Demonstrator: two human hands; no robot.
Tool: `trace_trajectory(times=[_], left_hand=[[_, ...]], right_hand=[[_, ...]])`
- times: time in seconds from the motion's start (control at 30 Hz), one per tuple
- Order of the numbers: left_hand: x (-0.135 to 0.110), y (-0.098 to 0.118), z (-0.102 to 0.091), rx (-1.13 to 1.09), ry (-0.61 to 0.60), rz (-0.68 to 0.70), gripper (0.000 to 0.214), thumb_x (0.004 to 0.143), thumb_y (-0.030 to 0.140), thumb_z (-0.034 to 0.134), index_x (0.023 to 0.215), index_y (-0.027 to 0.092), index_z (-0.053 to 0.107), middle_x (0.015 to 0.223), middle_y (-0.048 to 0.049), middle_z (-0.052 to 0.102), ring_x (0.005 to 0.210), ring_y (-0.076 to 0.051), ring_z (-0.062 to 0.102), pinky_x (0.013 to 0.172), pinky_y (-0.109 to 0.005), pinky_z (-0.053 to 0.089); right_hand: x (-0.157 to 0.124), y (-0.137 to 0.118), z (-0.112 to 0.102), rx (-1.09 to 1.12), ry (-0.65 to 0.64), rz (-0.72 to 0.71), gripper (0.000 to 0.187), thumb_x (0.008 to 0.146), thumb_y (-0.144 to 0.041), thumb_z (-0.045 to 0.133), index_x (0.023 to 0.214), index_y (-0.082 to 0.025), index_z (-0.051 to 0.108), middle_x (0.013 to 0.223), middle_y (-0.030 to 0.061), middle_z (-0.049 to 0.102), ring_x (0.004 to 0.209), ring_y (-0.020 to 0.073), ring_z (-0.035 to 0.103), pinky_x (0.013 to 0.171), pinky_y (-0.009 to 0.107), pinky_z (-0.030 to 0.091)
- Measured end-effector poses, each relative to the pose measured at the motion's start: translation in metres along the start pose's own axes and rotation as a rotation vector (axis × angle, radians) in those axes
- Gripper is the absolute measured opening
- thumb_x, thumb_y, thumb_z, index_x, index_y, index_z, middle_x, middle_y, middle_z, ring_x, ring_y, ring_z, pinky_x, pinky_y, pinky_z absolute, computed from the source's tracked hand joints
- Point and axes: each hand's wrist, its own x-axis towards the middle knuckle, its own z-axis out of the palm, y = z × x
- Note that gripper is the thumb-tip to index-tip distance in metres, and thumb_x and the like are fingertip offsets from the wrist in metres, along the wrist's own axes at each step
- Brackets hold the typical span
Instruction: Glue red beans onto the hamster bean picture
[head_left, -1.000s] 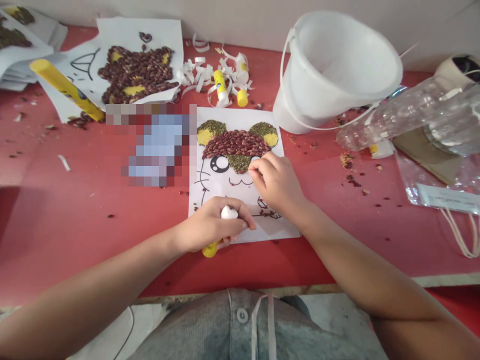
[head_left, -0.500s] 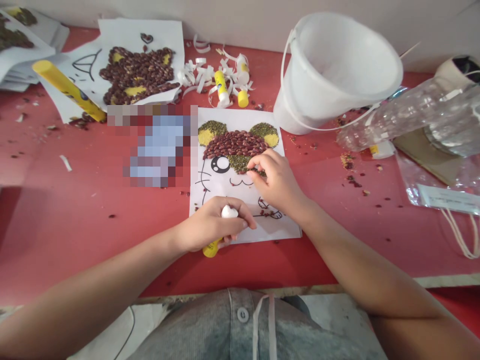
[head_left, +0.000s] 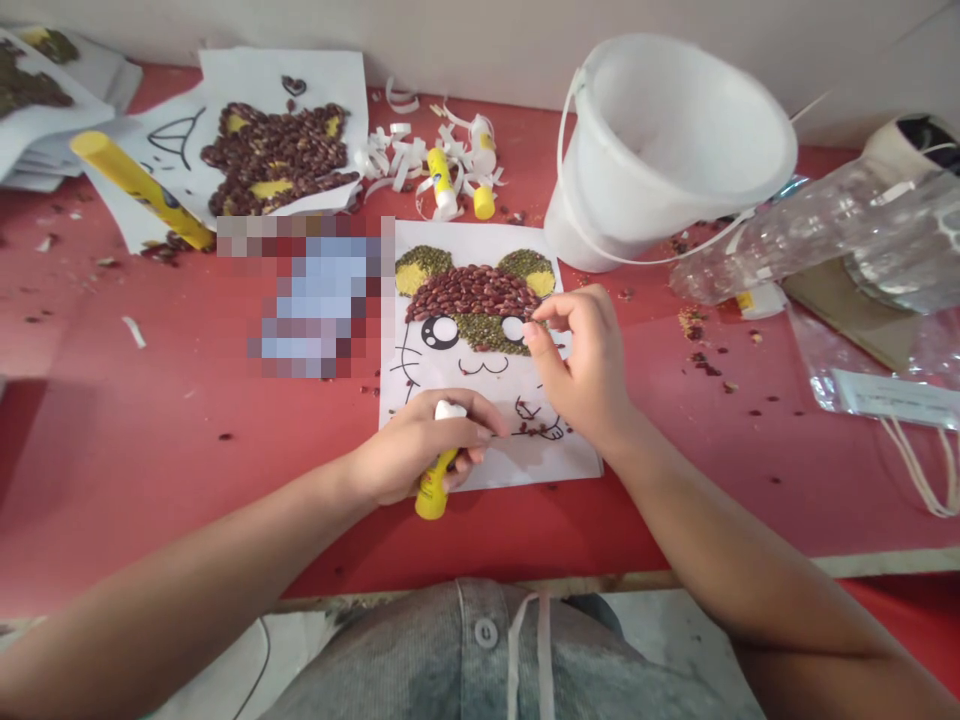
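Note:
A white sheet (head_left: 480, 400) with a hamster drawing lies on the red table (head_left: 150, 450). Red beans, green seeds and yellow grains cover the top of the drawn head (head_left: 474, 292). My left hand (head_left: 420, 450) is closed round a yellow glue stick (head_left: 433, 488) with a white tip, resting on the sheet's lower edge. My right hand (head_left: 581, 365) hovers at the sheet's right side, thumb and forefinger pinched near the drawn right eye. What the pinch holds is too small to make out.
A white bucket (head_left: 667, 150) leans at the back right, next to clear plastic bottles and bags (head_left: 840, 240). Another bean-covered drawing (head_left: 274, 150), a long yellow stick (head_left: 139, 190), small glue sticks (head_left: 442, 180) and paper curls lie at the back. Loose seeds are scattered about.
My right hand lifted off the green seeds and drew back to the right, uncovering the drawn right eye. My left hand tilted the glue stick more upright.

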Motion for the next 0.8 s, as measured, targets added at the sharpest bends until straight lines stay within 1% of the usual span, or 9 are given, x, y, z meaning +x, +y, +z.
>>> trace_trajectory(times=[0.07, 0.13, 0.17, 0.23, 0.37, 0.5, 0.63, 0.73, 0.8], left_hand=[[0.002, -0.001, -0.001, -0.123, -0.020, 0.026, 0.016, 0.062, 0.015, 0.060, 0.077, 0.012, 0.065, 0.057, 0.0016, 0.059, 0.044, -0.007, 0.051, 0.041, -0.018, 0.044], [0.004, -0.002, -0.002, -0.242, -0.034, 0.047, 0.027, 0.059, 0.014, 0.060, 0.085, 0.010, 0.067, 0.068, -0.0024, 0.066, 0.058, -0.011, 0.062, 0.059, -0.023, 0.053], [0.005, -0.002, -0.003, -0.302, -0.036, 0.051, 0.032, 0.058, 0.013, 0.059, 0.089, 0.009, 0.067, 0.074, -0.0042, 0.068, 0.067, -0.013, 0.065, 0.068, -0.025, 0.054], [0.007, -0.003, -0.003, -0.406, -0.029, 0.054, 0.040, 0.058, 0.012, 0.058, 0.097, 0.008, 0.066, 0.085, -0.0074, 0.071, 0.082, -0.016, 0.067, 0.082, -0.028, 0.052], [0.009, -0.004, -0.006, -0.506, -0.040, 0.092, 0.049, 0.058, 0.014, 0.053, 0.106, 0.006, 0.063, 0.103, -0.0130, 0.070, 0.105, -0.022, 0.062, 0.100, -0.035, 0.043], [0.010, -0.005, -0.007, -0.536, -0.059, 0.124, 0.052, 0.056, 0.016, 0.049, 0.106, 0.006, 0.063, 0.105, -0.0133, 0.069, 0.114, -0.024, 0.057, 0.105, -0.036, 0.037], [0.010, -0.002, -0.005, -0.545, -0.002, 0.139, 0.054, 0.052, 0.018, 0.048, 0.102, 0.007, 0.064, 0.096, -0.0117, 0.070, 0.109, -0.025, 0.057, 0.102, -0.037, 0.038], [0.009, 0.000, -0.004, -0.548, 0.037, 0.131, 0.059, 0.050, 0.020, 0.047, 0.105, 0.006, 0.064, 0.092, -0.0112, 0.069, 0.106, -0.024, 0.057, 0.100, -0.036, 0.038], [0.008, 0.000, -0.004, -0.540, 0.022, 0.130, 0.063, 0.050, 0.021, 0.047, 0.109, 0.005, 0.062, 0.091, -0.0109, 0.069, 0.104, -0.024, 0.057, 0.099, -0.035, 0.037]], right_hand=[[-0.001, -0.002, -0.003, 0.016, 0.059, -0.013, 0.011, 0.087, -0.021, 0.052, 0.081, -0.023, 0.042, 0.078, 0.0010, 0.045, 0.073, 0.0155, 0.046, 0.069, 0.033, 0.041], [-0.002, -0.004, -0.005, 0.034, 0.085, -0.018, 0.014, 0.087, -0.019, 0.051, 0.079, -0.023, 0.040, 0.075, 0.0000, 0.044, 0.072, 0.0148, 0.046, 0.068, 0.032, 0.041], [-0.003, -0.004, -0.006, 0.047, 0.085, -0.018, 0.014, 0.087, -0.018, 0.050, 0.079, -0.023, 0.041, 0.075, -0.0001, 0.045, 0.072, 0.0146, 0.047, 0.068, 0.032, 0.041], [-0.003, -0.006, -0.007, 0.075, 0.069, -0.015, 0.012, 0.087, -0.015, 0.049, 0.080, -0.023, 0.043, 0.076, 0.0003, 0.048, 0.072, 0.0140, 0.049, 0.066, 0.031, 0.042], [-0.004, -0.012, -0.010, 0.123, 0.008, 0.005, 0.012, 0.089, -0.014, 0.045, 0.080, -0.021, 0.049, 0.076, 0.0012, 0.054, 0.074, 0.0138, 0.054, 0.065, 0.029, 0.043], [-0.006, -0.021, -0.010, 0.196, -0.132, -0.037, 0.018, 0.092, -0.014, 0.040, 0.086, -0.020, 0.056, 0.081, 0.0036, 0.059, 0.077, 0.0141, 0.057, 0.068, 0.030, 0.046], [-0.007, -0.027, -0.008, 0.164, -0.296, -0.203, 0.012, 0.089, -0.013, 0.048, 0.085, -0.017, 0.059, 0.077, 0.0053, 0.060, 0.076, 0.0159, 0.055, 0.070, 0.031, 0.047], [-0.008, -0.028, -0.005, 0.125, -0.336, -0.263, 0.011, 0.086, -0.011, 0.052, 0.083, -0.017, 0.061, 0.076, 0.0051, 0.062, 0.075, 0.0165, 0.054, 0.072, 0.033, 0.047], [-0.009, -0.030, -0.004, 0.116, -0.344, -0.271, 0.012, 0.086, -0.011, 0.053, 0.082, -0.017, 0.062, 0.076, 0.0052, 0.063, 0.075, 0.0169, 0.053, 0.073, 0.033, 0.046]])
